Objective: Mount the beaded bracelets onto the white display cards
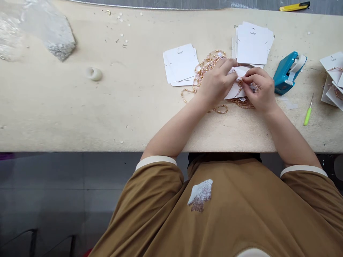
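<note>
From my end of the feed, both hands work close together over a small white card (230, 95) near the table's (128, 107) front edge. My right hand (258, 85) has thumb and forefinger pressed together, pinching a pink-and-gold beaded strand (240, 83) against the card's face, with its other fingers folded loosely. My left hand (218, 79) bends over the card's left side, fingers curled in toward the beads; its fingertips are partly hidden, so I can't tell how firmly that grip is closed or on what.

More beads lie in a tangled heap (206, 67) beside and partly behind the left hand, with loops trailing below the wrist. One card stack (180, 64) sits left of the heap, another stack (253, 44) just beyond the hands. To the right of my right hand I see a teal tape dispenser (284, 73) and, nearer me, a green-handled tool (308, 115) with a thin metal point.
</note>
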The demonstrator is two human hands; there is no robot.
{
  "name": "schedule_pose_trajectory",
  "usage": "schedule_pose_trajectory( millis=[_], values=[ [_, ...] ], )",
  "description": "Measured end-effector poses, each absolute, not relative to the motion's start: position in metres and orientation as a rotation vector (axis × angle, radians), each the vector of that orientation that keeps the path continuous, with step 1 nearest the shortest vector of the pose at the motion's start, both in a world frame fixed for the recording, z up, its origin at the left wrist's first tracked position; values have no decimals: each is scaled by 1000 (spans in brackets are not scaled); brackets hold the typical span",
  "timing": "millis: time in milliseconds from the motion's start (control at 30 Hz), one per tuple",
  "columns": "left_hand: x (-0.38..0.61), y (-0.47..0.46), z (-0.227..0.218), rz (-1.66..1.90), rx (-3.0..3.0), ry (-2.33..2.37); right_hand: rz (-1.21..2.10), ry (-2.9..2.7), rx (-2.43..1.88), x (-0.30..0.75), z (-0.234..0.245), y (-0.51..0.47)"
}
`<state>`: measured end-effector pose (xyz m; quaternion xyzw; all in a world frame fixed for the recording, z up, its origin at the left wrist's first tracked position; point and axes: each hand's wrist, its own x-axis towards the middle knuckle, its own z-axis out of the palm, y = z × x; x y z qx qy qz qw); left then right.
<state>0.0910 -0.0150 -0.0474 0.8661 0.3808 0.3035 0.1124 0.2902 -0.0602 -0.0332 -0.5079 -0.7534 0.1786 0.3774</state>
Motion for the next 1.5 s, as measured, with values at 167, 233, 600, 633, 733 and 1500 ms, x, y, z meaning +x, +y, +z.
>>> schedule_pose_trajectory(
  millis=[167, 233, 600, 633, 733, 1500],
  values=[
    [87, -18, -52, 889, 2625, 929, 397, -1940, -1225, 291, -36, -60],
    [87, -17, -55, 867, 2616, 895, 402, -1947, -1225, 292, -37, -60],
    [87, -23, -46, 829, 2544, 1067, 496, -1798, -1353, 287, -35, -59],
    [88, -24, -45, 848, 2516, 1110, 493, -1805, -1373, 286, -34, -59],
    [90, -24, -43, 914, 2446, 1199, 459, -1829, -1407, 285, -34, -61],
    [93, -25, -44, 891, 2371, 1275, 554, -1788, -1352, 288, -36, -59]
  ],
)
